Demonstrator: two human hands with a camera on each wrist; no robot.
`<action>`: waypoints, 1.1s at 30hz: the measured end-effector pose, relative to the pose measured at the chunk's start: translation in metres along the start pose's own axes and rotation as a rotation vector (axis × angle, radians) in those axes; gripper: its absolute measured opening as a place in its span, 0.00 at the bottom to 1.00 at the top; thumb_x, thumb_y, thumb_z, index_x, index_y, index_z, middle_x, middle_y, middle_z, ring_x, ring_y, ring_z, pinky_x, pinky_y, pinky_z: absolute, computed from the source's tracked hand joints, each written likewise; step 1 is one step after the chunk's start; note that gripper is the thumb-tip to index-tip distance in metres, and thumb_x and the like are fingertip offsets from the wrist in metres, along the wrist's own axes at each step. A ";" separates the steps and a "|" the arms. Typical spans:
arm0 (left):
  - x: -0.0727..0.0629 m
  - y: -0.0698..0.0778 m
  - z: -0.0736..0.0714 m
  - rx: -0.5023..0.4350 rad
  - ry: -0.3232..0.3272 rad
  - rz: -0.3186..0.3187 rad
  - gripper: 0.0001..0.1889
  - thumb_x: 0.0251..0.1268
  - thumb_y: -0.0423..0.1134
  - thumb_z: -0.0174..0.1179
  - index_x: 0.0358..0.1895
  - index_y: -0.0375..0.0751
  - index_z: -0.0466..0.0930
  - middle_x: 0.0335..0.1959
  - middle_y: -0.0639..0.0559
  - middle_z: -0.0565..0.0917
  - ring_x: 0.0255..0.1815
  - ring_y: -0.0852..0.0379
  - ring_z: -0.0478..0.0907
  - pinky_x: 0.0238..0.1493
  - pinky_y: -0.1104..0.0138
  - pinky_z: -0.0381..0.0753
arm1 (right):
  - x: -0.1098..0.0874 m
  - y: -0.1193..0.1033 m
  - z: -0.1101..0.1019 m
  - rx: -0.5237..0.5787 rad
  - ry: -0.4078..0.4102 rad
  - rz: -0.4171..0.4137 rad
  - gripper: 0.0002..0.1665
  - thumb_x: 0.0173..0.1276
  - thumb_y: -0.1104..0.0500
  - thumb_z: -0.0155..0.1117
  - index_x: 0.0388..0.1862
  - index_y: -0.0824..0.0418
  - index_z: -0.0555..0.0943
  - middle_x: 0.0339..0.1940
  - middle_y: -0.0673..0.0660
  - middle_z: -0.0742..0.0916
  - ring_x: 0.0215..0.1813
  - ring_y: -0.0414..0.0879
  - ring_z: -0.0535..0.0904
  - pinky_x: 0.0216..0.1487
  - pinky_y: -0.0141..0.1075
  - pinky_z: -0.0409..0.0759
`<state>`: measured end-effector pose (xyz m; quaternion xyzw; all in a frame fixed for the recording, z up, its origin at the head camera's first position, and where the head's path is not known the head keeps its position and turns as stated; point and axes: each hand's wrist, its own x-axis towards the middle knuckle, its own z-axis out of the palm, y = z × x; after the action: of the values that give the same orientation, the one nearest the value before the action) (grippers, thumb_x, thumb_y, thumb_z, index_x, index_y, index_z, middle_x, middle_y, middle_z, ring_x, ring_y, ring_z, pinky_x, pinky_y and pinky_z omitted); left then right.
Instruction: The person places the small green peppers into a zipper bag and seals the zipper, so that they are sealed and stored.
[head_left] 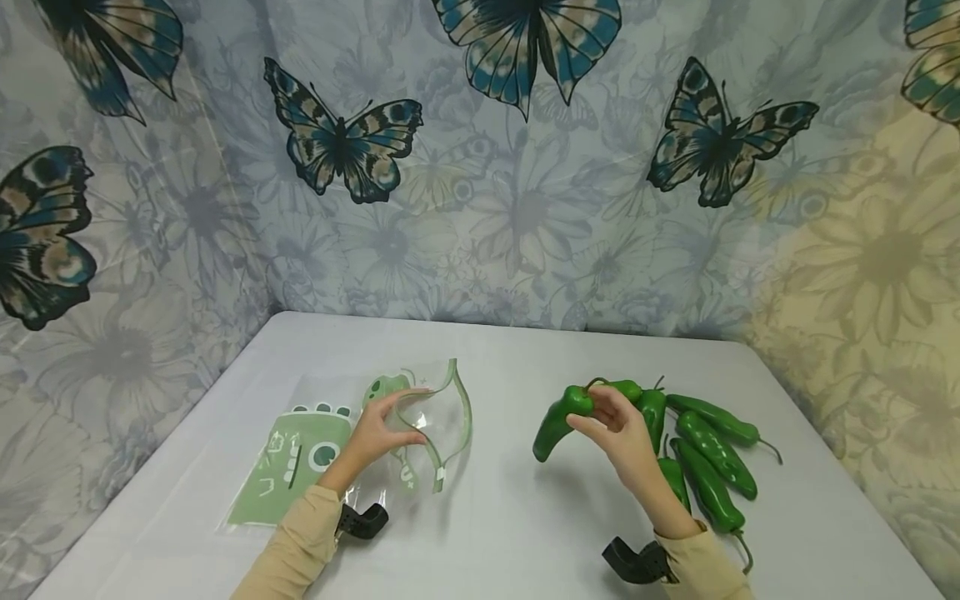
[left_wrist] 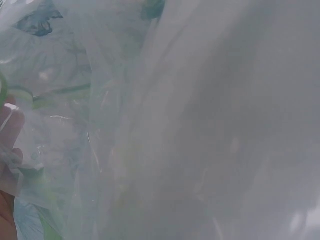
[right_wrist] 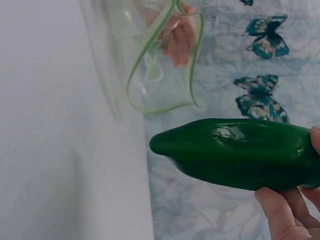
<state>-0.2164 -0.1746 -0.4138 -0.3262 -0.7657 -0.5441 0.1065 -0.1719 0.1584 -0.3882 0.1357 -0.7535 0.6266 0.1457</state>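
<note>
My left hand [head_left: 378, 429] holds a clear zip bag [head_left: 467, 404] with green print by its mouth, thumb and fingers spread apart at the rim. The mouth gapes toward the right, edged by a green strip. In the left wrist view, clear film [left_wrist: 165, 150] covers most of the picture. A glossy green chili pepper [head_left: 555, 423] is pinched near its stem by my right hand [head_left: 618, 429], raised over the table. Its tip points left toward the bag mouth in the right wrist view, apart from it. Several more green peppers [head_left: 716, 450] lie behind and beside that hand.
Under and left of the held bag, a green bag with a printed monster face [head_left: 262, 492] lies flat on the white table [head_left: 510, 533]. Black wrist mounts [head_left: 363, 522] stick out from both wrists. Butterfly-printed cloth [head_left: 525, 217] hangs behind the table.
</note>
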 end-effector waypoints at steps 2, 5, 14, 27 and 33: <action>0.000 0.000 -0.001 -0.008 -0.005 -0.012 0.33 0.33 0.27 0.72 0.52 0.25 0.72 0.51 0.35 0.74 0.55 0.40 0.67 0.58 0.57 0.62 | 0.001 0.000 0.003 0.006 -0.002 -0.047 0.22 0.54 0.74 0.63 0.48 0.75 0.69 0.42 0.54 0.76 0.43 0.38 0.75 0.39 0.29 0.77; -0.001 0.000 -0.001 -0.012 -0.010 -0.029 0.34 0.33 0.27 0.72 0.52 0.25 0.71 0.52 0.35 0.74 0.56 0.40 0.66 0.59 0.57 0.61 | 0.003 0.000 0.009 -0.003 0.004 -0.101 0.21 0.52 0.77 0.63 0.44 0.76 0.69 0.39 0.53 0.76 0.39 0.37 0.76 0.36 0.29 0.78; -0.003 0.000 0.000 0.001 -0.011 0.002 0.34 0.33 0.28 0.72 0.52 0.26 0.72 0.51 0.36 0.75 0.55 0.43 0.68 0.58 0.56 0.63 | 0.009 -0.003 0.021 -0.010 0.043 -0.042 0.19 0.50 0.73 0.67 0.41 0.71 0.71 0.36 0.54 0.78 0.39 0.39 0.75 0.36 0.29 0.78; -0.001 0.002 0.001 -0.022 0.027 0.006 0.35 0.32 0.28 0.72 0.52 0.24 0.71 0.52 0.35 0.74 0.56 0.44 0.67 0.59 0.58 0.61 | 0.019 -0.004 0.028 0.038 -0.028 0.058 0.19 0.53 0.69 0.66 0.40 0.68 0.68 0.35 0.57 0.75 0.40 0.44 0.73 0.43 0.31 0.73; -0.001 0.001 0.003 -0.040 0.046 0.049 0.35 0.35 0.35 0.72 0.52 0.23 0.70 0.50 0.33 0.74 0.56 0.48 0.68 0.59 0.66 0.60 | 0.028 -0.006 0.034 0.076 -0.080 0.074 0.18 0.53 0.69 0.66 0.37 0.67 0.66 0.35 0.59 0.74 0.40 0.46 0.74 0.36 0.33 0.75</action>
<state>-0.2147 -0.1723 -0.4145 -0.3344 -0.7438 -0.5637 0.1308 -0.1967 0.1227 -0.3777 0.1382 -0.7387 0.6539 0.0869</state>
